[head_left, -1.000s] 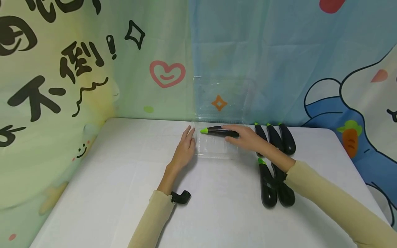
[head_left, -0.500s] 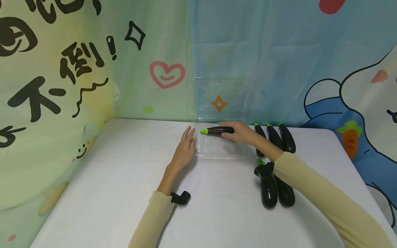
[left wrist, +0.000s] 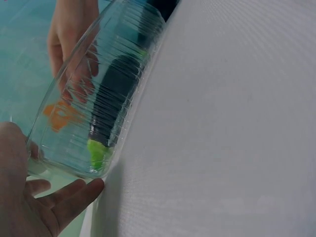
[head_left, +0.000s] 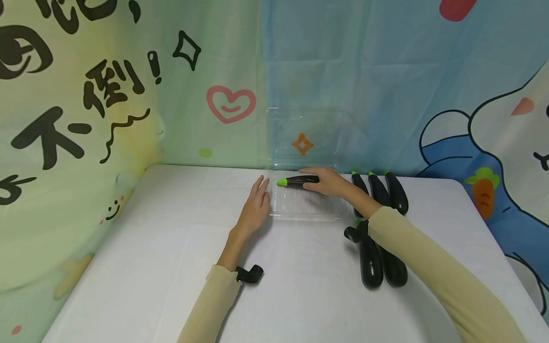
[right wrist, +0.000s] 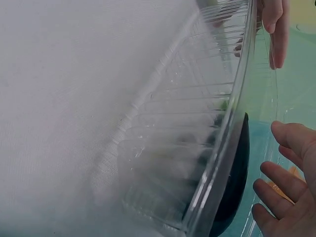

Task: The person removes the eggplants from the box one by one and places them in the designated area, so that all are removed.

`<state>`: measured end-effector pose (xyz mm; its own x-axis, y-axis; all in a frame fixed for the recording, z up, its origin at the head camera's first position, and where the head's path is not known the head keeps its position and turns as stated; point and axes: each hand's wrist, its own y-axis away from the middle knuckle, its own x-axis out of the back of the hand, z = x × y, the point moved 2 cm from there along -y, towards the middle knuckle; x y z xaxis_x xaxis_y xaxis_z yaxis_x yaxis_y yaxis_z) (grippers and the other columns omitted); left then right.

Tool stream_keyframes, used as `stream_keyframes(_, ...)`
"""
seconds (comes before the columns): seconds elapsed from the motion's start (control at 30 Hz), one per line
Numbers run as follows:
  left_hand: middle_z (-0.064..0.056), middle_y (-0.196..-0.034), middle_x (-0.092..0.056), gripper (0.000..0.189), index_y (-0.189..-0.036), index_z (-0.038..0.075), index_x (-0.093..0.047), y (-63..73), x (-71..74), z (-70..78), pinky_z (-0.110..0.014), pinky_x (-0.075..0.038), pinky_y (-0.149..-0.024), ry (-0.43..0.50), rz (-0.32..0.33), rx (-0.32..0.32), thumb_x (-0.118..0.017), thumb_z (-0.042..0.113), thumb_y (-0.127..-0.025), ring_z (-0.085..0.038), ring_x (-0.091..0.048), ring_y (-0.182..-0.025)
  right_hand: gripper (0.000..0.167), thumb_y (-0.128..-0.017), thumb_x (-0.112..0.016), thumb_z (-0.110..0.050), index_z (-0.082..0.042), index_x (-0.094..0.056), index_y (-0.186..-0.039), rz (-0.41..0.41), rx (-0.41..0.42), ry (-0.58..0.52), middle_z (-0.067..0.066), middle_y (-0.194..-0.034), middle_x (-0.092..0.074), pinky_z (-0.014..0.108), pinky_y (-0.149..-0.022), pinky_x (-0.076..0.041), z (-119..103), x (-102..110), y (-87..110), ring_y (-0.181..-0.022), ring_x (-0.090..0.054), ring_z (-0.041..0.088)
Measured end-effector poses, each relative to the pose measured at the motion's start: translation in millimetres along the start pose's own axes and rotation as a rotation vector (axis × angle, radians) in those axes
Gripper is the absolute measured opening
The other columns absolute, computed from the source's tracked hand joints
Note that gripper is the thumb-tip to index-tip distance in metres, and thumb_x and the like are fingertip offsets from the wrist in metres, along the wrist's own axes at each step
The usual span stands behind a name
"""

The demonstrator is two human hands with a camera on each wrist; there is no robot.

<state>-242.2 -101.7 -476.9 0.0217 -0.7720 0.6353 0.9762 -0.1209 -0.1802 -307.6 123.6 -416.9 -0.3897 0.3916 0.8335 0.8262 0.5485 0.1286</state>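
Observation:
An eggplant (head_left: pixel 298 180) with a bright green stem end lies crosswise in a clear plastic hinged box (head_left: pixel 296 208), stem to the left. My right hand (head_left: pixel 328 182) is over its dark end and hides part of it. In the right wrist view, the fingers (right wrist: pixel 279 190) of that hand are spread, with a gap between them and the eggplant (right wrist: pixel 237 173). My left hand (head_left: pixel 254 208) rests along the box's left side, fingers straight, fingertips right at the wall. The left wrist view shows the eggplant (left wrist: pixel 114 96) through the ribbed side.
The box's clear lid (head_left: pixel 313 125) stands raised against the printed backdrop. To the right, several more eggplants lie on the white table: three at the back (head_left: pixel 396 193) and two in front (head_left: pixel 371 262), partly covered by my right sleeve (head_left: pixel 411 252) and black wrist camera (head_left: pixel 353 233).
My right hand has slid left along the eggplant, covering more of its dark end, and the right forearm has shifted left too. The eggplant's stem end and my left hand have stayed put.

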Motion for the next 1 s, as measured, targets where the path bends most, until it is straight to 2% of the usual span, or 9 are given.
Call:
stream_keyframes(0.33, -0.006, -0.161, -0.024, 0.047, -0.151, 0.009, -0.035, 0.1, -0.5, 0.8, -0.044, -0.030, -0.118, -0.002, -0.002, 0.012, -0.033, 0.016, -0.104, -0.025, -0.029, -0.147, 0.053, -0.096, -0.060, -0.026, -0.009, -0.046, -0.145, -0.012, -0.020, 0.003, 0.017, -0.149, -0.045, 0.057, -0.112, -0.034, 2.2, -1.8, -4.7, -0.140, -0.037, 0.040)
stream_keyframes(0.57, -0.010, -0.161, -0.024, 0.048, -0.151, 0.009, -0.034, -0.4, -0.5, 1.0, -0.045, -0.030, -0.118, 0.002, 0.001, 0.007, -0.033, 0.017, -0.104, -0.026, -0.029, -0.147, 0.049, -0.096, -0.060, -0.023, -0.008, -0.050, -0.141, -0.019, 0.007, 0.006, 0.017, -0.147, -0.049, 0.056, -0.111, -0.036, 5.7, -3.1, -9.8, -0.138, -0.040, 0.039)
stream_keyframes(0.87, -0.009, -0.161, -0.024, 0.048, -0.151, 0.010, -0.034, 0.1, -0.7, 0.8, -0.046, -0.030, -0.118, 0.009, -0.004, 0.012, -0.033, 0.017, -0.104, -0.026, -0.029, -0.147, 0.049, -0.097, -0.058, -0.021, -0.010, -0.048, -0.144, -0.061, -0.002, -0.004, 0.016, -0.149, -0.046, 0.056, -0.110, -0.036, 15.5, -6.2, -16.5, -0.139, -0.038, 0.038)
stream_keyframes(1.0, -0.009, -0.161, -0.023, 0.048, -0.151, 0.009, -0.034, 0.2, -1.3, 0.2, -0.045, -0.030, -0.118, 0.004, 0.000, 0.008, -0.033, 0.017, -0.103, -0.027, -0.029, -0.147, 0.048, -0.097, -0.059, -0.017, -0.008, -0.048, -0.143, -0.057, 0.024, 0.003, 0.017, -0.148, -0.047, 0.056, -0.110, -0.036, 16.2, -8.2, -19.4, -0.138, -0.039, 0.039)
